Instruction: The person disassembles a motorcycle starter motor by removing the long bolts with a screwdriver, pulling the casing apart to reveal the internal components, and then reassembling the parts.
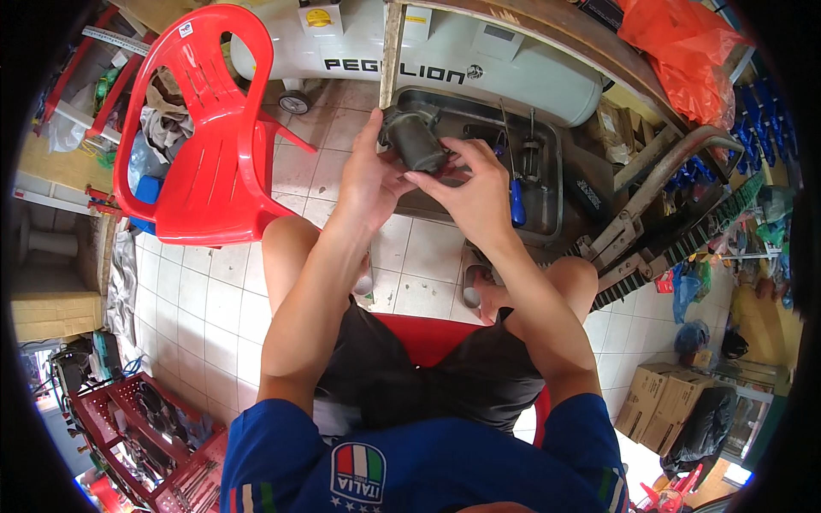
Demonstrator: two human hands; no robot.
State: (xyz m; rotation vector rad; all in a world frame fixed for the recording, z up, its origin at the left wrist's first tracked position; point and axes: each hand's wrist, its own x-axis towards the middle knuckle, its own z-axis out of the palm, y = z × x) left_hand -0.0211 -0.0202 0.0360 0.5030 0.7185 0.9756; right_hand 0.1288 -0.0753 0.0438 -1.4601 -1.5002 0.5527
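A dark, greasy metal cylinder with a wider flanged end is held up in front of me, over the near left part of a black tray. Around its left side and underside, my left hand is closed. My right hand grips the rounded right end between thumb and fingers. In the tray, a blue-handled screwdriver leans by the right hand. Beyond it stands a dark metal part with a thin rod. The cylinder hides some of the tray.
A red plastic chair stands at the left, and a white tank lies behind the tray. Metal-armed equipment is close on the right. A red tool cart is at lower left, with cardboard boxes at lower right.
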